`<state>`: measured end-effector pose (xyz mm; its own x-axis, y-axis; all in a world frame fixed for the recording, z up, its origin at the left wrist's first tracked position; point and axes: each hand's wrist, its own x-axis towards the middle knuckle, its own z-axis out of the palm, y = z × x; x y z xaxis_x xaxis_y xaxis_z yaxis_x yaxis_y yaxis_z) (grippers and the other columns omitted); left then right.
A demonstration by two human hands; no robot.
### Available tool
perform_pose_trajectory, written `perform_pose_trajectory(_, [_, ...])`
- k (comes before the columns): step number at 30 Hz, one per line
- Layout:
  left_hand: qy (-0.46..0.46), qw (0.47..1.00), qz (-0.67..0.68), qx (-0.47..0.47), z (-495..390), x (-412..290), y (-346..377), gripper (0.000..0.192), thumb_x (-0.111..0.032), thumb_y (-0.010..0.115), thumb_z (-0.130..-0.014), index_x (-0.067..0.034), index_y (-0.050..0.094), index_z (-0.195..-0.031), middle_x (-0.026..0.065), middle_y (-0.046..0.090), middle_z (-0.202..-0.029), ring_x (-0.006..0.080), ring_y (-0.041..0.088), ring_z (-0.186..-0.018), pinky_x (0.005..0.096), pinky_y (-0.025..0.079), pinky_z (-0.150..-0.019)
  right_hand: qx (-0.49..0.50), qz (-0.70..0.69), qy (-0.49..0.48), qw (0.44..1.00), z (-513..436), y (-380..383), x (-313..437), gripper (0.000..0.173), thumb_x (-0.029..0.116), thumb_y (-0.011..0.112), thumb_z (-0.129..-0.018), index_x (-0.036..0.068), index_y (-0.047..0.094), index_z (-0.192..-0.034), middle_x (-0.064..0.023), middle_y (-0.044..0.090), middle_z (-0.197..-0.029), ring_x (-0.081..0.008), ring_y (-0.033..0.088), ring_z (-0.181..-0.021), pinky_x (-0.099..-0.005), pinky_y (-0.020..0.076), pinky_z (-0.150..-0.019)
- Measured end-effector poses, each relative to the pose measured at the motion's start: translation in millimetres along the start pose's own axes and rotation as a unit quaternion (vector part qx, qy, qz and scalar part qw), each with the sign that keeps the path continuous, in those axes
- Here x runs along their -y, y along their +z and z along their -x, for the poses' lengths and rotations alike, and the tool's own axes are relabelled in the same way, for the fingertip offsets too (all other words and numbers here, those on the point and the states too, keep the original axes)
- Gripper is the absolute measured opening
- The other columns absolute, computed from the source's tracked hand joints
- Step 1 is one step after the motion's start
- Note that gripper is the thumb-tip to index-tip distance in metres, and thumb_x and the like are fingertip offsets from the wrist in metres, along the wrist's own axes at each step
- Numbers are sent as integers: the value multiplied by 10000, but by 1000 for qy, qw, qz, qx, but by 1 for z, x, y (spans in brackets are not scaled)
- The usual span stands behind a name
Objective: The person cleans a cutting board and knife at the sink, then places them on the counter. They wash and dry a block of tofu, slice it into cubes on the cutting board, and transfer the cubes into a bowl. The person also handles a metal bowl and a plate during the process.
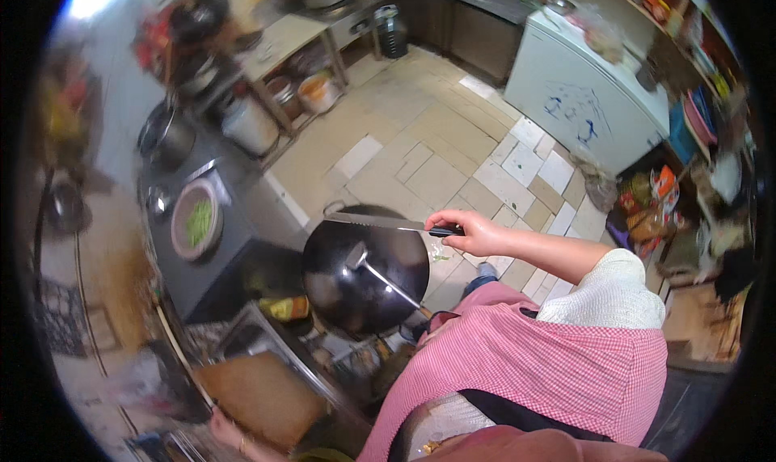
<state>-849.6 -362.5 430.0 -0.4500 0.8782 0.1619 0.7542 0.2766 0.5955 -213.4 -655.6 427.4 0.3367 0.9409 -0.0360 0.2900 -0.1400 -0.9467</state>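
Observation:
My right hand (470, 232) grips the black handle of a kitchen knife (379, 222), whose long blade is seen nearly edge-on above the far part of a large dark wok (394, 262). A metal wok spatula (388, 283) lies in the wok, its handle towards my apron. Low at the left, my left hand (225, 430) is beside a brown board (260, 398) and the lower end of a thin pale pole (182, 353); blur hides whether it holds anything. On the dark counter (236, 219) stands a pink bowl (176, 222) of chopped green vegetables (199, 222).
A yellow packet (285, 308) lies beside the wok. A metal pot (173, 137) stands further along the counter. Buckets (318, 93) sit under a side table. Beyond the tiled floor (424, 153) stands a white chest freezer (582, 92), with bags (652, 210) near its right end.

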Motion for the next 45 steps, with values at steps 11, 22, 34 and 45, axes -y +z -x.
perform_pose_trajectory(11, [95, 982, 100, 127, 195, -310, -101, 948, -509, 660, -842, -27, 177, -1499, 204, 378, -1460, 245, 434, -1259, 350, 328, -1069, -124, -52, 11, 991, 53, -205, -112, 390, -18, 576, -853, 142, 509, -1203, -42, 600, -887, -138, 585, -848, -305, 478, -759])
perform_pose_trajectory(22, [92, 866, 374, 319, 269, -520, 94, 114, -210, 636, -893, -103, 630, -853, -67, 504, -641, 55, 446, -543, 210, 341, -472, -297, -82, 64, 949, 95, -354, -184, 380, -2, 607, -852, 117, 507, -1198, -63, 611, -830, -154, 591, -802, -308, 473, -762])
perform_pose_trajectory(34, [398, 749, 164, 504, 439, -829, 455, 193, -181, 741, -736, -5, 687, -794, 7, 637, -678, 116, 573, -606, 271, 447, -562, -430, -81, 102, 893, -24, -532, -223, 430, -66, 588, -842, 123, 485, -1215, -12, 571, -859, -108, 551, -777, -244, 455, -692])
perform_pose_trajectory(45, [681, 528, 322, 392, 621, -1192, 615, 221, -218, 715, -683, -16, 650, -743, 112, 605, -635, 172, 580, -575, 325, 471, -576, -646, -71, 131, 749, -74, -651, -264, 432, -55, 563, -865, 137, 482, -1243, 21, 544, -791, -57, 478, -648, -202, 371, -527])
